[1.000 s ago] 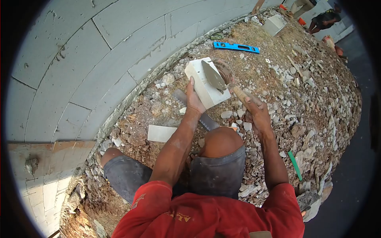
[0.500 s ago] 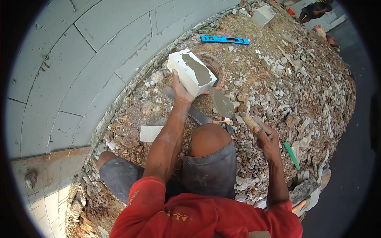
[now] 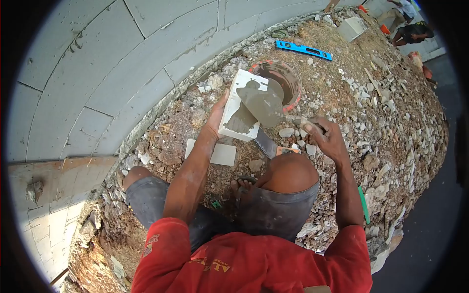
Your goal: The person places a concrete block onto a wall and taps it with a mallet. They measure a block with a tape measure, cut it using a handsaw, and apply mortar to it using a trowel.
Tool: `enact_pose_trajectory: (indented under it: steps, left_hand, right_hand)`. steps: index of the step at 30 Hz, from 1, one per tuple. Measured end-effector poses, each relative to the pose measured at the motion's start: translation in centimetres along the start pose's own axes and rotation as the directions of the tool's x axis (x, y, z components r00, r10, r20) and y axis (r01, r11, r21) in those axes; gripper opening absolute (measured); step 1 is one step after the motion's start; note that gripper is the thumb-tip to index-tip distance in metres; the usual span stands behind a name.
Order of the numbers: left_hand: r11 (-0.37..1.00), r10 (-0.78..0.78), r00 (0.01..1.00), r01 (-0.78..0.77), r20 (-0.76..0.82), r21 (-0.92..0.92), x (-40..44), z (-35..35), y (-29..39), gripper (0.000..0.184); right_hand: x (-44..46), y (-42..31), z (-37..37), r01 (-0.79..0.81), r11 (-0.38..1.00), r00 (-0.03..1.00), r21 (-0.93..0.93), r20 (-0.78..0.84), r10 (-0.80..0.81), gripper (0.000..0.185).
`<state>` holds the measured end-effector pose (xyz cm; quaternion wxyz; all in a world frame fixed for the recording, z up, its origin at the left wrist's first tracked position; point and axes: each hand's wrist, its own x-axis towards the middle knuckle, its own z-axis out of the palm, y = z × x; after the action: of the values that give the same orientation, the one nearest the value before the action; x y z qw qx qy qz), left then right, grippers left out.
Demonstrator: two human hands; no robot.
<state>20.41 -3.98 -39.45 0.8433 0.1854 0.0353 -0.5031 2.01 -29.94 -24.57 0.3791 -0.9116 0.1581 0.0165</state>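
Observation:
A white block point(image 3: 230, 106) is tilted up in my left hand point(image 3: 215, 119), which grips it by its left side. Grey mortar point(image 3: 242, 121) covers much of its upper face. My right hand point(image 3: 326, 140) is closed around the handle of a trowel point(image 3: 268, 108), whose mortar-coated blade lies across the mortar on the block. Just behind the block stands an orange-rimmed bucket point(image 3: 299, 90), smeared with mortar inside and partly hidden. Under the block, a handsaw point(image 3: 266, 144) rests on the ground near my knee.
A block wall point(image 3: 73, 93) curves along the left. On the rubble ground lie a blue spirit level point(image 3: 304, 51), a flat pale piece point(image 3: 223, 154), a green strip point(image 3: 363, 204) and another white block point(image 3: 351, 28). Other people point(image 3: 413, 33) are at the far right.
The trowel has moved up and left, from beside the block onto its mortared face. Mortar now covers more of the face, and the block is turned more upright. The view has shifted left.

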Motion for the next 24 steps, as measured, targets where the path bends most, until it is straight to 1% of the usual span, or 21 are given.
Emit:
enact_pose_trajectory:
  steps: [1, 2, 3, 4, 6, 7, 8, 9, 10, 11, 12, 13, 14, 15, 16, 18, 20, 22, 23, 24]
  left_hand:
    - [1.0, -0.012, 0.999, 0.013, 0.048, -0.025, -0.5, -0.7, 0.5, 0.06]
    - [0.999, 0.003, 0.999, -0.002, 0.038, -0.033, -1.0, -1.4, 0.7, 0.06]
    - [1.0, 0.021, 1.0, -0.021, 0.011, 0.012, -1.8, -1.4, 0.9, 0.062]
    - [0.998, 0.036, 0.999, -0.035, -0.016, 0.058, -2.4, -1.7, 0.9, 0.064]
    - [0.997, 0.056, 0.998, -0.054, -0.028, 0.054, -3.4, -2.3, 1.1, 0.062]
    - [0.992, 0.077, 0.995, -0.071, -0.056, 0.106, -4.0, -2.6, 1.1, 0.061]
    - [0.984, 0.1, 0.991, -0.086, -0.084, 0.158, -4.6, -2.8, 1.0, 0.061]
    - [0.988, 0.116, 0.991, -0.108, -0.064, 0.114, -4.8, -3.5, 0.7, 0.061]
    - [0.987, 0.122, 0.99, -0.114, -0.069, 0.113, -5.5, -4.0, 0.7, 0.061]
    - [0.996, 0.075, 0.997, -0.074, -0.022, 0.051, -6.2, -4.6, 0.8, 0.058]
    - [1.0, 0.027, 0.999, -0.027, 0.029, -0.009, -6.8, -4.6, 0.7, 0.055]
    - [0.998, 0.051, 0.999, -0.051, -0.011, 0.041, -7.3, -4.4, 0.4, 0.062]
    - [0.998, 0.052, 0.999, -0.051, -0.011, 0.04, -7.7, -4.3, 0.2, 0.062]
    - [0.996, 0.045, 0.999, -0.042, -0.031, 0.076, -8.2, -4.4, 0.2, 0.062]
    - [0.993, 0.04, 0.997, -0.033, -0.06, 0.114, -9.0, -4.4, 0.2, 0.062]
    - [0.991, 0.026, 0.997, -0.016, -0.072, 0.132, -10.3, -4.3, 0.2, 0.062]
    - [0.99, 0.01, 0.996, 0.002, -0.085, 0.142, -11.3, -4.2, 0.0, 0.062]
    - [0.999, -0.024, 0.99, 0.029, -0.142, 0.033, -12.5, -4.2, -0.3, 0.061]
    - [0.999, -0.024, 0.988, 0.028, -0.153, 0.027, -12.8, -4.4, -0.5, 0.061]
    - [0.999, -0.031, 0.987, 0.032, -0.159, -0.001, -12.8, -4.5, -0.8, 0.061]
  right_hand:
    - [0.3, -1.4, -0.5, 0.061, 0.998, 0.995, 0.014, 0.083, -0.062, 0.043]
    - [0.8, -2.4, -0.6, 0.121, 0.992, 0.978, 0.033, 0.164, -0.125, 0.043]
    - [1.5, -2.4, -0.8, 0.239, 0.967, 0.961, -0.085, 0.165, -0.223, 0.039]
    - [2.2, -3.1, -0.7, 0.244, 0.966, 0.957, -0.08, 0.181, -0.227, 0.039]
    - [3.6, -4.5, -1.0, 0.464, 0.843, 0.88, -0.272, 0.252, -0.403, 0.04]
    - [4.4, -4.8, -1.0, 0.496, 0.82, 0.864, -0.284, 0.252, -0.436, 0.04]
    - [5.0, -5.3, -1.2, 0.501, 0.818, 0.861, -0.282, 0.257, -0.439, 0.04]
    - [5.4, -6.0, -1.5, 0.429, 0.863, 0.893, -0.265, 0.27, -0.361, 0.038]
    - [6.0, -6.8, -1.8, 0.354, 0.901, 0.916, -0.25, 0.286, -0.281, 0.037]
    - [6.5, -7.3, -2.2, 0.318, 0.925, 0.918, -0.21, 0.31, -0.245, 0.036]
    - [7.2, -7.3, -2.4, 0.32, 0.924, 0.917, -0.209, 0.314, -0.246, 0.036]
    - [7.9, -7.2, -2.7, 0.289, 0.939, 0.918, -0.184, 0.332, -0.218, 0.035]
    - [8.7, -7.3, -3.0, 0.258, 0.953, 0.918, -0.16, 0.348, -0.19, 0.034]
    - [9.5, -7.7, -3.1, 0.301, 0.95, 0.888, -0.08, 0.385, -0.249, 0.033]
    - [10.3, -8.6, -3.1, 0.302, 0.951, 0.885, -0.07, 0.39, -0.252, 0.033]
    - [11.8, -11.1, -3.2, 0.34, 0.932, 0.796, -0.129, 0.567, -0.212, 0.032]
    - [12.7, -11.5, -2.9, 0.366, 0.92, 0.783, -0.136, 0.58, -0.226, 0.034]
    - [13.6, -11.6, -2.5, 0.403, 0.892, 0.763, -0.205, 0.613, -0.204, 0.036]
    - [14.4, -10.3, -2.5, 0.409, 0.898, 0.756, -0.159, 0.611, -0.236, 0.036]
    - [14.9, -9.0, -2.9, 0.409, 0.9, 0.75, -0.153, 0.617, -0.236, 0.036]
